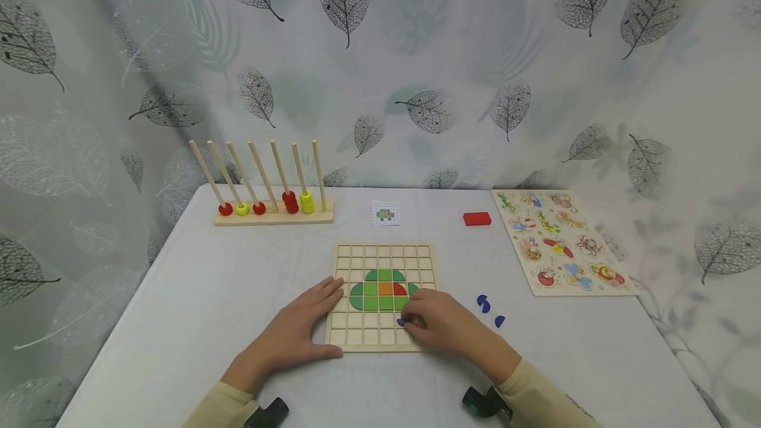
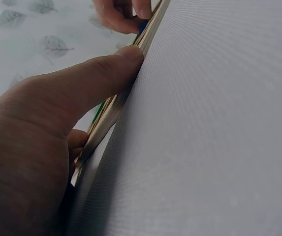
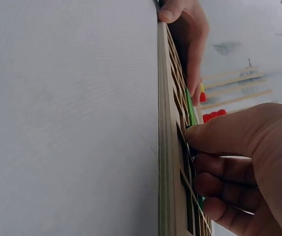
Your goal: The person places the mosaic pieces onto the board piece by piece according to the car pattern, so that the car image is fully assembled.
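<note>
A wooden grid board (image 1: 355, 337) lies flat on the white table. Green, orange and red pieces (image 1: 377, 290) fill cells in its middle, some with rounded outer edges. With thumb and fingers spread, my left hand (image 1: 291, 330) rests against the board's left edge and lower left corner. My right hand (image 1: 448, 323) pinches a small blue rounded piece (image 1: 402, 322) over the lower right cells, just below the green ones. In the right wrist view the thumb and fingers mostly hide that piece. Several loose blue pieces (image 1: 499, 321) lie on the table to the right of my right hand.
Behind the board lies a small pattern card (image 1: 386, 213) with a coloured grid picture. An abacus (image 1: 273, 218) with red and yellow beads on pegs stands at the back left. A red block (image 1: 477, 218) and a picture puzzle board (image 1: 565, 243) lie at the right.
</note>
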Motion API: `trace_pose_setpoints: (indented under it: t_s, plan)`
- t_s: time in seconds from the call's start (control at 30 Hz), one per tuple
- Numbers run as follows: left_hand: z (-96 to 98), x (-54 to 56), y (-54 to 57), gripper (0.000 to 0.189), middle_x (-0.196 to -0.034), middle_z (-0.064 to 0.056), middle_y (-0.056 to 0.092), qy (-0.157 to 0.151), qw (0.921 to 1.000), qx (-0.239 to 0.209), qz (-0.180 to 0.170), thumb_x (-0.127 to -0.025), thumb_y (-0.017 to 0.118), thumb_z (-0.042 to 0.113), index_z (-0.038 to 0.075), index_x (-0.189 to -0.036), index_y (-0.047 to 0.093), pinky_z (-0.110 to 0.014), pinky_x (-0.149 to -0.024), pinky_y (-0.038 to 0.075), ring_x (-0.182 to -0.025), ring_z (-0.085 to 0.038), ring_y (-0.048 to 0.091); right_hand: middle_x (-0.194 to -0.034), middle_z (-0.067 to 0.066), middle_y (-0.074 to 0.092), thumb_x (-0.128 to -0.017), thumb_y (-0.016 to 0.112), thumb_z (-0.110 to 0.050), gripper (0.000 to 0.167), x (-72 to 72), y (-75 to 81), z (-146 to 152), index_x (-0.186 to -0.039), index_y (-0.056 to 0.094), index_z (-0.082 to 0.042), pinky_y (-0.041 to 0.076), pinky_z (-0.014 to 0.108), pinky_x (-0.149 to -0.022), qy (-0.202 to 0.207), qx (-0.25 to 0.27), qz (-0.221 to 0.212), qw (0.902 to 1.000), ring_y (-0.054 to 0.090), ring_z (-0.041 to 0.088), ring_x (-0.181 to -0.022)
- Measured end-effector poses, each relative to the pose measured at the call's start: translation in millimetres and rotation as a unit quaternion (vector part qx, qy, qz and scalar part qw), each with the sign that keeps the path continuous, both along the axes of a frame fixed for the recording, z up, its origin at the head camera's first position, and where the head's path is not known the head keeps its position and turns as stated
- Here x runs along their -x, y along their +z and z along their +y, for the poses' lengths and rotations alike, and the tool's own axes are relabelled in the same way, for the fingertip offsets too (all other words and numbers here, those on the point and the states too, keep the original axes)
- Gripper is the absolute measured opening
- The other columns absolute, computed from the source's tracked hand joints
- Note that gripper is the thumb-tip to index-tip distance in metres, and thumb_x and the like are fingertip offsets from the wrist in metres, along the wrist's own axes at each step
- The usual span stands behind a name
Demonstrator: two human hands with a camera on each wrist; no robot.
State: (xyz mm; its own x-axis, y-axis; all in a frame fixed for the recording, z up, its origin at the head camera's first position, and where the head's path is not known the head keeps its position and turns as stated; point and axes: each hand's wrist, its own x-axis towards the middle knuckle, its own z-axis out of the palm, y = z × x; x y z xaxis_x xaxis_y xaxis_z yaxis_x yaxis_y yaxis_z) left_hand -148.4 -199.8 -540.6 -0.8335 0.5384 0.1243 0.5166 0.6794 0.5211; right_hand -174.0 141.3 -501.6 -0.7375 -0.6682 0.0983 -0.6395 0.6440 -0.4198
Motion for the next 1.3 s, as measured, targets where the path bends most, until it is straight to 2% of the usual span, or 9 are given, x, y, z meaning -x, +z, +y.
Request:
trace_pose_setpoints:
  t_s: [0.17, 0.43, 1.1, 1.3]
  plan:
    - [0.3, 0.2, 0.2, 0.111, -0.178, 0.006, 0.028, 0.001, 1.0000, 0.003, -0.003, -0.085, 0.077, 0.077, 0.011, -0.168, 0.043, -0.056, -0.126, 0.033, -0.164, -0.019, 0.020, -0.091, -0.013, 0.064, -0.092, 0.086, -0.013, 0.009, -1.5, 1.1, 0.0, -0.099, 0.083, -0.017, 0.052, 0.021, -0.070, 0.007, 0.005, 0.002, 1.0000, 0.054, 0.003, -0.079]
    - [0.4, 0.2, -0.2, 0.111, -0.178, 0.006, 0.028, 0.000, 1.0000, 0.002, -0.006, -0.085, 0.078, 0.076, 0.011, -0.168, 0.043, -0.055, -0.126, 0.032, -0.164, -0.018, 0.020, -0.092, -0.013, 0.064, -0.093, 0.086, -0.018, 0.009, -1.8, 1.5, -1.5, -0.102, 0.085, -0.017, 0.052, 0.021, -0.071, 0.008, -0.019, 0.000, 0.9998, 0.053, 0.003, -0.080]
    - [0.9, -0.1, 0.8, 0.111, -0.178, 0.006, 0.028, 0.004, 1.0000, 0.001, -0.006, -0.084, 0.079, 0.075, 0.011, -0.168, 0.043, -0.056, -0.126, 0.033, -0.164, -0.018, 0.020, -0.092, -0.012, 0.064, -0.093, 0.086, -0.015, 0.009, -1.6, 0.9, 0.1, -0.101, 0.084, -0.016, 0.052, 0.020, -0.070, 0.016, -0.011, 0.007, 0.9998, 0.053, 0.003, -0.079]
    - [0.8, -0.3, 1.6, 0.111, -0.177, 0.006, 0.029, 0.004, 1.0000, 0.001, -0.004, -0.084, 0.079, 0.074, 0.011, -0.167, 0.044, -0.056, -0.125, 0.034, -0.164, -0.019, 0.021, -0.094, -0.012, 0.066, -0.092, 0.085, -0.014, 0.011, -2.0, 2.7, 4.4, -0.103, 0.084, -0.016, 0.055, 0.023, -0.074, 0.012, -0.009, 0.008, 0.9999, 0.056, 0.003, -0.083]
